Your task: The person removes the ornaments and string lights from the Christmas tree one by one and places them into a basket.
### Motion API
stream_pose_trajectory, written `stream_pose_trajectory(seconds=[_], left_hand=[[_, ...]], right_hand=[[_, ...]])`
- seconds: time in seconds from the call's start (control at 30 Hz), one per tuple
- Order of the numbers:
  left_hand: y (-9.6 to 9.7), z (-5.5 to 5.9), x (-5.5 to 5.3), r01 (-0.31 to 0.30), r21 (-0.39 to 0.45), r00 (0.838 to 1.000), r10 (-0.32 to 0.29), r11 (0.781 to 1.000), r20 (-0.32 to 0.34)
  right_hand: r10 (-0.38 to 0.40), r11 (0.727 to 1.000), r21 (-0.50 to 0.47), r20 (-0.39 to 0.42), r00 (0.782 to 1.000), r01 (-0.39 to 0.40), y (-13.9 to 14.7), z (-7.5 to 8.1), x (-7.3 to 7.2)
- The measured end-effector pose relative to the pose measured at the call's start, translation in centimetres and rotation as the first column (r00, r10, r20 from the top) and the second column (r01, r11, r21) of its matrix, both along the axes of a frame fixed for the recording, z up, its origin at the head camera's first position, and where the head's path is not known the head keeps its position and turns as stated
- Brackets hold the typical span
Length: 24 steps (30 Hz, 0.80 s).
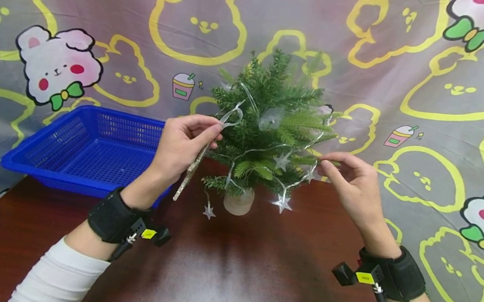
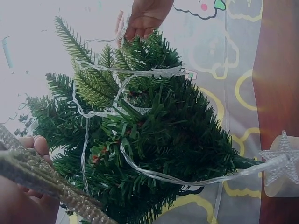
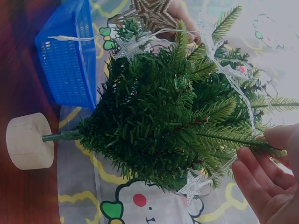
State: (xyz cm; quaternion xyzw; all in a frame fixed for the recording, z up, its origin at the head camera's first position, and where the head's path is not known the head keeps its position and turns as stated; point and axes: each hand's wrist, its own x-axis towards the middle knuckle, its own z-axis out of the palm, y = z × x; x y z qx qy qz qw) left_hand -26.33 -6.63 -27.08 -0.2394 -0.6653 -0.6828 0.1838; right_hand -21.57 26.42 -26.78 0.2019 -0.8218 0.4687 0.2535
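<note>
A small artificial Christmas tree stands upright on a round pale wooden base. Clear string lights with star-shaped covers wind through its branches. At the tree's left side, my left hand pinches a gold glitter star ornament by the top, its ribbon loop rising above the fingers. The star is seen edge-on in the head view. On the opposite side, my right hand pinches the tip of a green branch between thumb and fingers, close to the light wire.
A blue plastic basket with perforated walls sits on the left of the dark red-brown table. Behind everything hangs a grey cloth with cartoon prints. One star light dangles low beside the tree's base.
</note>
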Motion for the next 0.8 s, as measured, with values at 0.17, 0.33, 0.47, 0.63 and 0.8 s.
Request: stream_pose_trajectory(seconds=[0.17,0.33,0.47,0.63,0.8], left_hand=[[0.08,0.2,0.0,0.003,0.007,1.0,-0.003,1.0,0.002],[0.14,0.36,-0.01,0.0,0.009,1.0,0.0,1.0,-0.028],[0.25,0.48,-0.12,0.009,0.019,0.998,-0.008,1.0,-0.056],[0.35,0.65,-0.12,0.017,0.029,0.997,-0.015,0.999,-0.081],[0.42,0.88,-0.03,0.029,0.044,0.995,-0.025,0.999,-0.093]], right_hand=[[0.005,1.0,0.007,-0.008,1.0,-0.005,0.07,0.0,-0.09],[0.014,1.0,0.012,-0.017,1.0,-0.014,0.1,-0.04,-0.16],[0.015,1.0,0.001,-0.012,1.0,-0.015,0.05,-0.01,-0.17],[0.011,1.0,0.011,-0.013,1.0,-0.011,0.08,0.04,-0.18],[0.012,1.0,0.016,-0.013,1.0,-0.012,0.16,-0.02,-0.18]])
